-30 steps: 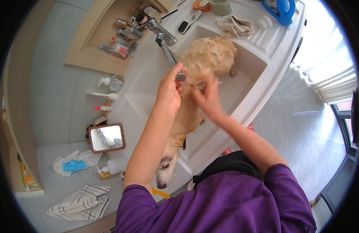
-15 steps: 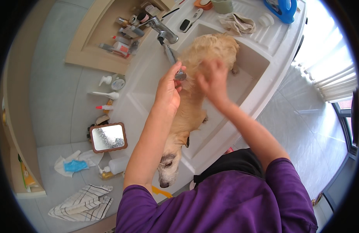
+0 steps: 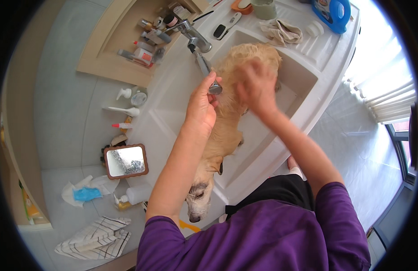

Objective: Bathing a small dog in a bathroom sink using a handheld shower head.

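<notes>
A wet, tan dog stands in the white sink. Its pale grey face hangs over the near rim, beneath my left forearm. My left hand grips the chrome pull-out faucet sprayer just over the dog's back; any water from it is too faint to make out. Over the rear half of the back is my right hand, at or just above the wet fur. Motion smears its fingers, so how far they are spread cannot be told.
Beyond the sink lie a black-and-white brush, a crumpled cloth and a blue jug. Bottles fill a wall niche at left. A framed mirror, a pump bottle and a checked towel are nearer.
My right hand has shifted a little right and farther away over the dog's back. My left hand keeps hold of the sprayer. The whole view has moved slightly.
</notes>
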